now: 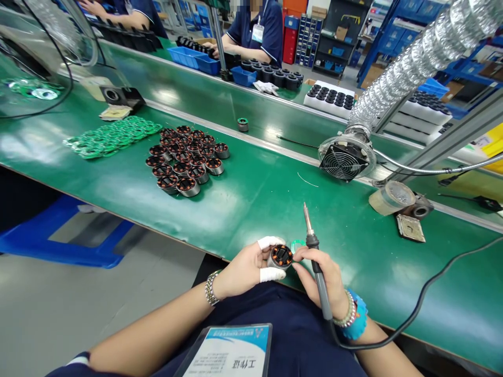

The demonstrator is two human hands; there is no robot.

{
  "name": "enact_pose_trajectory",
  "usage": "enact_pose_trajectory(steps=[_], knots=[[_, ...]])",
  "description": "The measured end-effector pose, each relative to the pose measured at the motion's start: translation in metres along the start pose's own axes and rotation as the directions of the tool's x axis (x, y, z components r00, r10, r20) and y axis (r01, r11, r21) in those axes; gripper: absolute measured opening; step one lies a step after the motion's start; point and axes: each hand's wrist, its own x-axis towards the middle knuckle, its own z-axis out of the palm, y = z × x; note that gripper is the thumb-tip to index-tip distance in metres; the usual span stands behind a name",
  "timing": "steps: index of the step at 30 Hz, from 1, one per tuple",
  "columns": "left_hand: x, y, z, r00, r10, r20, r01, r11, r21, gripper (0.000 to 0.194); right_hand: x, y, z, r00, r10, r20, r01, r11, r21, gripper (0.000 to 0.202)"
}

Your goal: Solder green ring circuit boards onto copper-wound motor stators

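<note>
My left hand (247, 267), with white covers on thumb and finger, grips a round metal motor stator (282, 255) whose orange-and-black coils face up. My right hand (324, 275) has a soldering iron (321, 288) lying across it, tip pointing away from me. Its thumb and forefinger meet at the stator's right edge. Just beyond those fingertips a green ring-shaped board (297, 244) shows in part. Further left on the green table (251, 193) stands a group of similar stators (183, 162), beside a pile of green circuit boards (112, 137).
A fan (342, 162) on a silver duct (416, 63) stands at the back right. Near it are a plastic tub (392, 197) and a sponge holder (411, 228). The iron's cable (420, 298) loops at right. A person (255, 31) works across the bench.
</note>
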Motion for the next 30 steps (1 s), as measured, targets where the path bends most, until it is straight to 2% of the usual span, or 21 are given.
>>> enact_pose_trajectory(steps=[4,7,12,16,18,21,24,27,30], knots=[[-0.002,0.002,0.001,1.000,-0.021,-0.006,0.020,0.999,-0.041,0.049,0.000,-0.001,0.000,1.000,-0.010,0.008,0.009,1.000,0.022,0.037],[-0.002,0.005,0.002,0.998,-0.066,0.007,0.067,0.991,-0.113,0.045,0.002,0.000,-0.001,0.998,-0.062,0.017,0.061,0.997,0.042,0.038],[-0.001,0.009,0.008,0.984,-0.145,0.106,0.168,0.953,-0.252,0.022,0.006,0.003,0.000,0.985,-0.159,0.073,0.157,0.987,0.026,0.037],[0.001,0.003,0.013,0.991,-0.113,0.071,0.125,0.970,-0.209,0.014,0.006,0.004,0.003,0.976,-0.173,0.135,0.172,0.985,0.023,0.033],[0.000,-0.003,0.013,0.997,-0.070,0.014,0.071,0.990,-0.125,0.016,0.004,0.001,0.005,0.986,-0.118,0.119,0.117,0.993,0.016,0.029],[-0.001,-0.008,0.012,0.997,0.026,-0.074,-0.022,0.998,0.053,0.024,0.001,-0.005,0.009,0.999,0.021,0.029,-0.022,1.000,0.005,0.023],[-0.003,-0.008,0.010,0.987,0.139,-0.079,-0.123,0.976,0.181,0.032,-0.001,-0.010,0.012,0.992,0.120,-0.039,-0.119,0.992,0.044,0.022],[-0.005,-0.005,0.009,0.978,0.203,-0.039,-0.190,0.957,0.217,0.032,0.000,-0.014,0.016,0.974,0.222,-0.040,-0.210,0.956,0.204,0.025],[-0.005,-0.005,0.009,0.973,0.231,-0.007,-0.222,0.944,0.244,0.030,0.002,-0.015,0.020,0.939,0.345,0.016,-0.311,0.824,0.473,0.028]])
